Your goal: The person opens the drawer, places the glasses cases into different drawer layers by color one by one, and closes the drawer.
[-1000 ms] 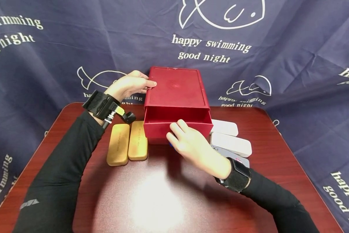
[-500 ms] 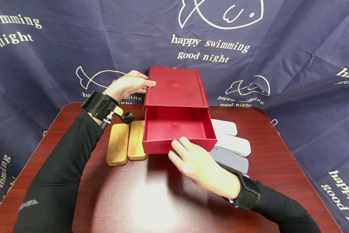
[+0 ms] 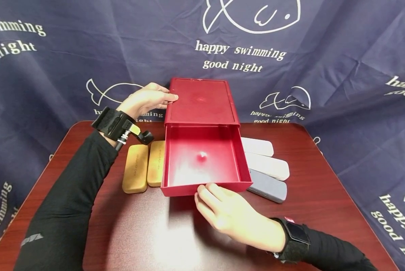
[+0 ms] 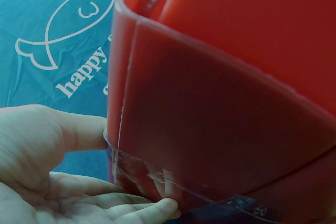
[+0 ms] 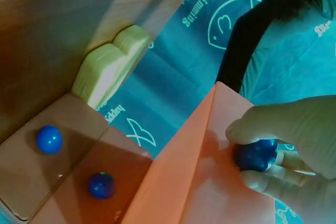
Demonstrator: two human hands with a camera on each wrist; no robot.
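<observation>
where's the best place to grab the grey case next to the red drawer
Judging by its pose, take the grey case from above, pinching its long sides at the right half. It lies flat on the table, and its left end tucks under the red drawer, so that end seems blocked.

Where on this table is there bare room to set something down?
Bare tabletop lies before the open red drawer, between the two sleeves. The drawer floor is bare too. Beside it are the tan cases to the left and grey cases to the right.
</observation>
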